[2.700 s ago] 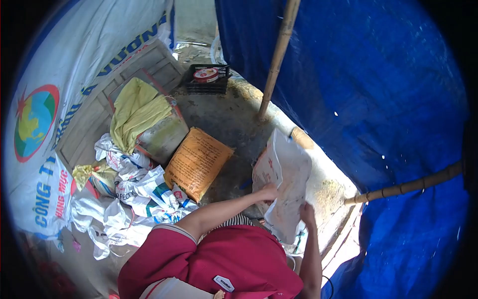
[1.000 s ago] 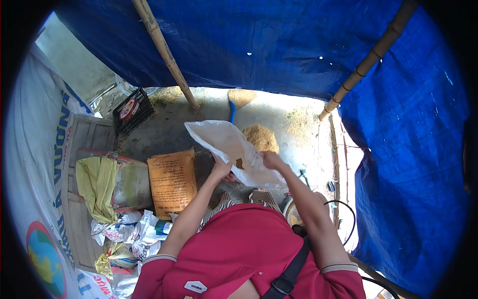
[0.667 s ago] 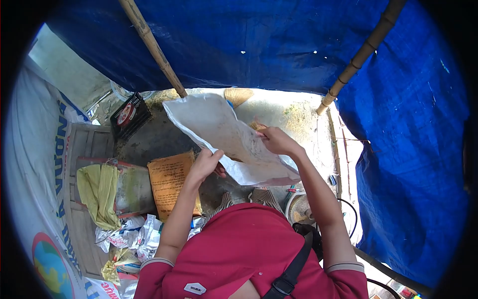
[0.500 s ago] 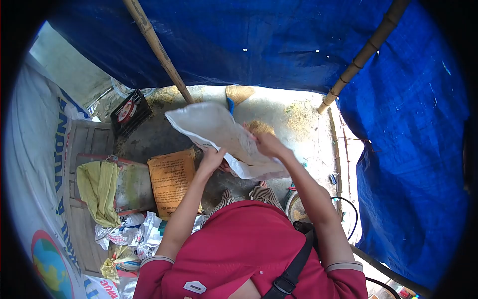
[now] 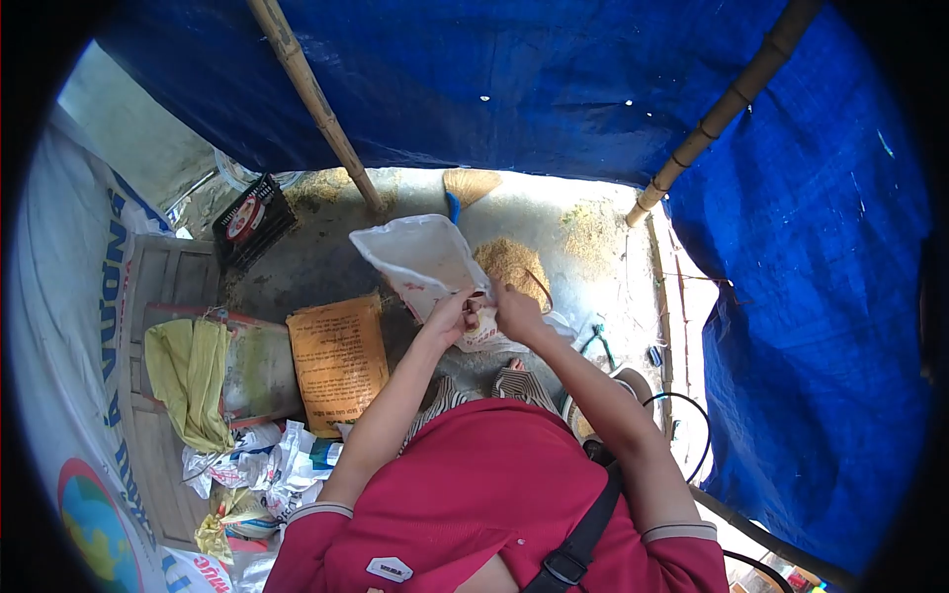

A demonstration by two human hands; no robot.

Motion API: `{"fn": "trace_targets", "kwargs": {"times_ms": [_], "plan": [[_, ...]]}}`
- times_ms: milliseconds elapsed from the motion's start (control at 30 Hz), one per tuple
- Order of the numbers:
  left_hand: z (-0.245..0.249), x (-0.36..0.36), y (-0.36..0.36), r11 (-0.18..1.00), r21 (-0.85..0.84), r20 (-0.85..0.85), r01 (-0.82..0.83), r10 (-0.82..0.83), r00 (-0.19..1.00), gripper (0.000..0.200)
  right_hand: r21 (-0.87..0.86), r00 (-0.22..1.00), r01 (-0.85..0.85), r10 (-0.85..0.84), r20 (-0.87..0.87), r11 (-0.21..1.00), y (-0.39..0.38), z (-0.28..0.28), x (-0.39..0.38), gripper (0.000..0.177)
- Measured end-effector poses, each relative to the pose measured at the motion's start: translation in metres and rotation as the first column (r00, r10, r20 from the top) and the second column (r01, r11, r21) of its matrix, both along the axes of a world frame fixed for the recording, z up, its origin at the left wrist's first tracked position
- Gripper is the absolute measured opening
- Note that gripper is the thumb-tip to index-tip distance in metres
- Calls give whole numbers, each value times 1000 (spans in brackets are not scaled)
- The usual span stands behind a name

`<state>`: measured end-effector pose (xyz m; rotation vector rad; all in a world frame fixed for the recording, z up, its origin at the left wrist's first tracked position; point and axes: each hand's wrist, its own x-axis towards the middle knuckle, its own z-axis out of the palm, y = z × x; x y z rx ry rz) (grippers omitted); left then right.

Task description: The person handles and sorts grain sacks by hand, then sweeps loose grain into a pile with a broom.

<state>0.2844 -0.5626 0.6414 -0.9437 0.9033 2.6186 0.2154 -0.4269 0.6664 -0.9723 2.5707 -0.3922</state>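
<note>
A white woven sack [image 5: 420,255] with red print hangs in front of me, its mouth gaping toward the upper left. My left hand [image 5: 451,318] is closed on the near edge of the sack. Right beside it, my right hand [image 5: 518,314] grips the same edge, the two hands almost touching. Part of the sack drops below my hands near my feet, and my forearms hide some of it. Just beyond the right hand lies a heap of golden-brown grain [image 5: 506,259] on the floor, with a thin curved brown object on its right side.
A broom [image 5: 471,186] lies at the back, near scattered grain. Left are a printed orange-brown sack [image 5: 338,362], a yellow-green cloth [image 5: 188,381], crumpled bags [image 5: 294,474] and a black crate [image 5: 255,222]. Bamboo poles [image 5: 714,119] stand before a blue tarp [image 5: 474,89]. A green object [image 5: 598,339] lies right.
My right hand has come down and left, close to my left hand, which has shifted slightly right. The sack's spread edge has gathered between them, uncovering more of the grain heap.
</note>
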Motion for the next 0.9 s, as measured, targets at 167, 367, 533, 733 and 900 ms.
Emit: {"fn": "trace_targets", "kwargs": {"times_ms": [167,367,533,733,900], "plan": [[-56,51,-65,620,-734,198,277,-195,961,64,-54,1000,27,-28,-5,998,39,-5,-34,30],[-48,30,-126,-188,-975,160,114,-251,955,140,-69,997,78,-77,21,995,59,-5,-40,14],[-35,-21,-97,71,-988,89,140,-479,873,135,-170,996,87,-84,22,982,38,-18,-35,9],[-50,-12,-24,259,-960,-111,109,-705,700,113,-327,955,289,-247,166,900,18,-43,-32,13],[-52,3,23,82,-954,-288,-289,-520,804,83,-519,952,295,-198,235,802,-13,-48,-10,17]]}}
